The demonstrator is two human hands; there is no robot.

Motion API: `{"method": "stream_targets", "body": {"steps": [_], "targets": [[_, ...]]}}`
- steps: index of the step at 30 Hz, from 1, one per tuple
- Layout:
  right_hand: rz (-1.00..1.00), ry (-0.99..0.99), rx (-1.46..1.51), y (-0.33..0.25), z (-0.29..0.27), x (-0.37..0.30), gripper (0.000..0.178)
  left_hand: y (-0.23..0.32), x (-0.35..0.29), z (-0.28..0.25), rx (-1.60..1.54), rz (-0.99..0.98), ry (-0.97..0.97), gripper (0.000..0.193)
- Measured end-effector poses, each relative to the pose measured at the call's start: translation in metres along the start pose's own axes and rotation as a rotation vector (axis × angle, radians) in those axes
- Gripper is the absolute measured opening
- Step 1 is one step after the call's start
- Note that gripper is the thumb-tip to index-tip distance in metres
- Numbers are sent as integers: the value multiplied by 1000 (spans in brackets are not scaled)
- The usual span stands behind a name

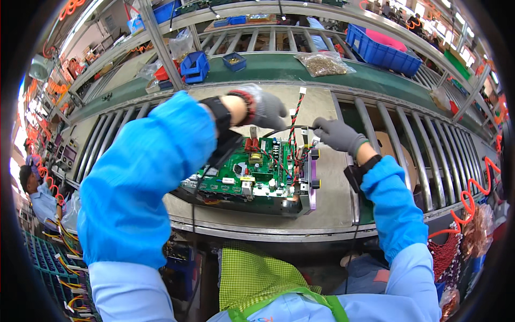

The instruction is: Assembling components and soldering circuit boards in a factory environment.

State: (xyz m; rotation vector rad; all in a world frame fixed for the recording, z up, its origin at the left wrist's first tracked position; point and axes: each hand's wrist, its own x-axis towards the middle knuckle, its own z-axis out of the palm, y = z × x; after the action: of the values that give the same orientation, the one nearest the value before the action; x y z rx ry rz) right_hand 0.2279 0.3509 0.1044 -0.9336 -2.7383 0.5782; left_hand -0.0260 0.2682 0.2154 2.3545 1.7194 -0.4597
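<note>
A green circuit board (241,169) with a coil, a red part and several connectors lies in a dark chassis with a purple end panel (312,182), on the bench below my hands. Over its far edge, my left hand (266,110) in a grey glove has its fingers curled; what they hold is hidden. My right hand (339,135), also gloved, pinches a thin black cable (298,127) near the far right corner of the chassis. Twisted red, black and green wires (294,121) rise from the board between the hands, ending in a white connector (302,90).
Roller conveyors (413,145) flank the bench plate (214,217). Beyond it, a green belt (273,67) carries a bag of small parts (324,64) and blue bins (194,67). A larger blue crate (382,51) stands far right. Another person (43,196) is at far left. Orange coiled hose (472,193) hangs right.
</note>
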Motion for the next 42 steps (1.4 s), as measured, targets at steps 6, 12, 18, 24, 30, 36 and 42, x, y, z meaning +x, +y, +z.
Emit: {"method": "stream_targets", "body": {"steps": [6, 12, 18, 24, 30, 36, 42], "targets": [[-135, 108, -86, -46, -77, -23, 19, 6, 53, 26, -257, 103, 21, 45], [-358, 244, -238, -108, -86, -10, 19, -8, 47, 37, -241, 163, -93, 41], [-198, -83, -298, -156, -82, -6, 24, -11, 62, 41, -215, 280, -146, 27], [-83, -384, -601, -174, -90, -5, 30, -23, 74, 42, -10, 497, -153, 26], [-324, -318, -140, -158, -81, -42, 21, 7, 15, 6, -30, 205, 176, 43], [-132, 3, 156, -155, -59, -64, 27, 37, -79, -27, -356, 135, -77, 51], [-144, 171, 168, -159, -50, -78, 38, 70, -83, 2, -533, 32, 130, 65]]}}
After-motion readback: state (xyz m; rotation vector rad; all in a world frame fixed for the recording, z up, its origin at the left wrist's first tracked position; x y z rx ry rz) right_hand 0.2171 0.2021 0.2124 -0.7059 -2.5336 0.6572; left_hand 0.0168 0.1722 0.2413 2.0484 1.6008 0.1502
